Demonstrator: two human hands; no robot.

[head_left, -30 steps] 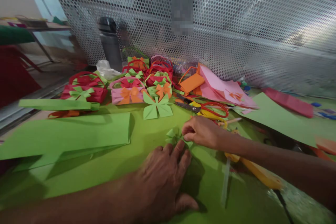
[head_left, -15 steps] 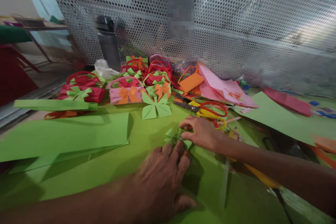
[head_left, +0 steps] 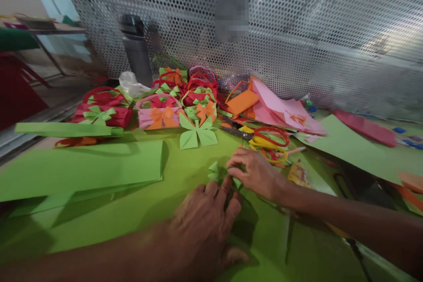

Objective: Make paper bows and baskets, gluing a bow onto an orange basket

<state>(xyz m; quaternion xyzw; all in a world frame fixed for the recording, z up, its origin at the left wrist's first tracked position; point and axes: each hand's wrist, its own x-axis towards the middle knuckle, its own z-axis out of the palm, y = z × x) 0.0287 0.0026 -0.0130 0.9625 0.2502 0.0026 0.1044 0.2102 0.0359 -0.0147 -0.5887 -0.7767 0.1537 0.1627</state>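
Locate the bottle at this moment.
In the head view, the bottle stands at the back, left of centre, in front of the perforated panel and beside the crumpled white plastic.

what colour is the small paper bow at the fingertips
The small paper bow is light green, partly hidden in the head view.
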